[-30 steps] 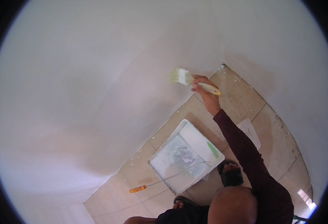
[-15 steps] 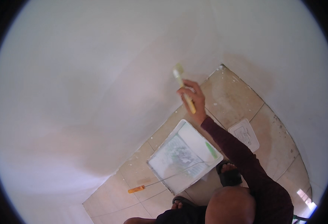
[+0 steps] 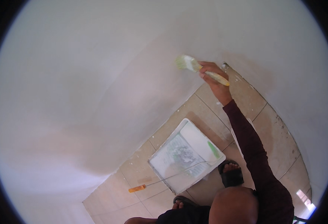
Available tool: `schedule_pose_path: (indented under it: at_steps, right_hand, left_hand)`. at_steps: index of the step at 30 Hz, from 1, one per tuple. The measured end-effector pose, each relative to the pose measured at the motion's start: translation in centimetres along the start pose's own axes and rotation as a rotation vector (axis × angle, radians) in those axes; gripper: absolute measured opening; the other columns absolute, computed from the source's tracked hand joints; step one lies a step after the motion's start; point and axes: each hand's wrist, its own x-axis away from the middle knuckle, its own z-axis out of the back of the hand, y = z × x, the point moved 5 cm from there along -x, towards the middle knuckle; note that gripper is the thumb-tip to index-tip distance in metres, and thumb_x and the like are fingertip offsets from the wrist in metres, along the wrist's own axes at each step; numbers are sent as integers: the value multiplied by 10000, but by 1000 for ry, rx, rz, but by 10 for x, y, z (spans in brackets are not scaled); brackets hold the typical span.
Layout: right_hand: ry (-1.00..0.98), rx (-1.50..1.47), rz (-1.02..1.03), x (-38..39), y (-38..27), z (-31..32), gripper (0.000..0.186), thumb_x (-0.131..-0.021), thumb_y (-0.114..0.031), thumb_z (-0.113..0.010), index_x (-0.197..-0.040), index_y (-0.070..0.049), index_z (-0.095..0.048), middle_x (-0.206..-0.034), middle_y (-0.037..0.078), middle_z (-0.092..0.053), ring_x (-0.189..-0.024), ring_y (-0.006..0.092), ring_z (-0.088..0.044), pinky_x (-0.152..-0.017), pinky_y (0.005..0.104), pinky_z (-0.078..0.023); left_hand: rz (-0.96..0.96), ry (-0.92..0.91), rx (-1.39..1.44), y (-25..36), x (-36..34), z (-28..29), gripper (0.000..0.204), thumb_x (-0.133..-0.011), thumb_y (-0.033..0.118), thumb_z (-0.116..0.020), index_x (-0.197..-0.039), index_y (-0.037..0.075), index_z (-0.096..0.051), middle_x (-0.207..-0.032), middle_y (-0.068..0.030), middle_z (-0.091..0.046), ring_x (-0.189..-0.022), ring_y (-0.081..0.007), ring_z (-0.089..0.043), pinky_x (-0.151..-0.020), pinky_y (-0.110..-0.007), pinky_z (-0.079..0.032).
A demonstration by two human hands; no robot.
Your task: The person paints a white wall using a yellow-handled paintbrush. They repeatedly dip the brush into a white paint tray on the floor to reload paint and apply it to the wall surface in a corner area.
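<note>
My right hand (image 3: pixel 216 80) is closed around the yellowish handle of a paintbrush (image 3: pixel 189 62), with the arm in a dark maroon sleeve. The brush's pale bristles point left, at or close to the white wall (image 3: pixel 145 63); contact cannot be made out for certain. Below the hand, on the floor, lies a white paint tray (image 3: pixel 173 186) holding white paint with a green streak. Across the tray rests a thin metal rod with an orange handle (image 3: pixel 137 188), its far end lying in the paint. My left hand does not appear.
Beige floor tiles (image 3: pixel 205 112) with paint specks meet the walls in a corner near my right hand. A whitish lid-like piece (image 3: pixel 235 139) lies partly behind my sleeve. My sandalled feet (image 3: pixel 231 173) and bent knee (image 3: pixel 234 207) are beside the tray.
My right hand has moved right and slightly upward with the paintbrush. The brush has turned from nearly upright to slanting left. My forearm now covers more of the whitish piece.
</note>
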Motion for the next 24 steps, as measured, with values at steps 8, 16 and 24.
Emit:
schedule_pose_path:
  at_steps: [8, 16, 24]
  right_hand:
    - [291, 165, 111, 6, -2, 20, 215, -791, 66, -637, -976, -41, -661, -1147, 111, -625, -1065, 230, -586, -902, 328, -471]
    - [-206, 190, 146, 90, -22, -91, 332, -739, 76, -666, -1019, -101, -700, -1188, 105, -598, -1052, 238, -602, -799, 302, -526]
    - [-460, -164, -124, 117, -55, -106, 225, -786, 63, -680, -983, -48, -679, -1135, 108, -622, -1027, 215, -620, -849, 294, -500]
  left_hand:
    - [12, 7, 5, 1, -4, 1, 224, -945, 247, -608, -880, 33, -610, -762, -54, -643, -717, -120, -582, -674, -299, -474]
    - [12, -4, 3, -1, -3, -1, 223, -944, 246, -610, -882, 32, -610, -766, -56, -645, -721, -121, -585, -678, -300, -475]
    - [-9, 40, -4, -3, 15, 10, 222, -943, 245, -612, -884, 32, -611, -770, -57, -646, -726, -122, -587, -682, -300, -476]
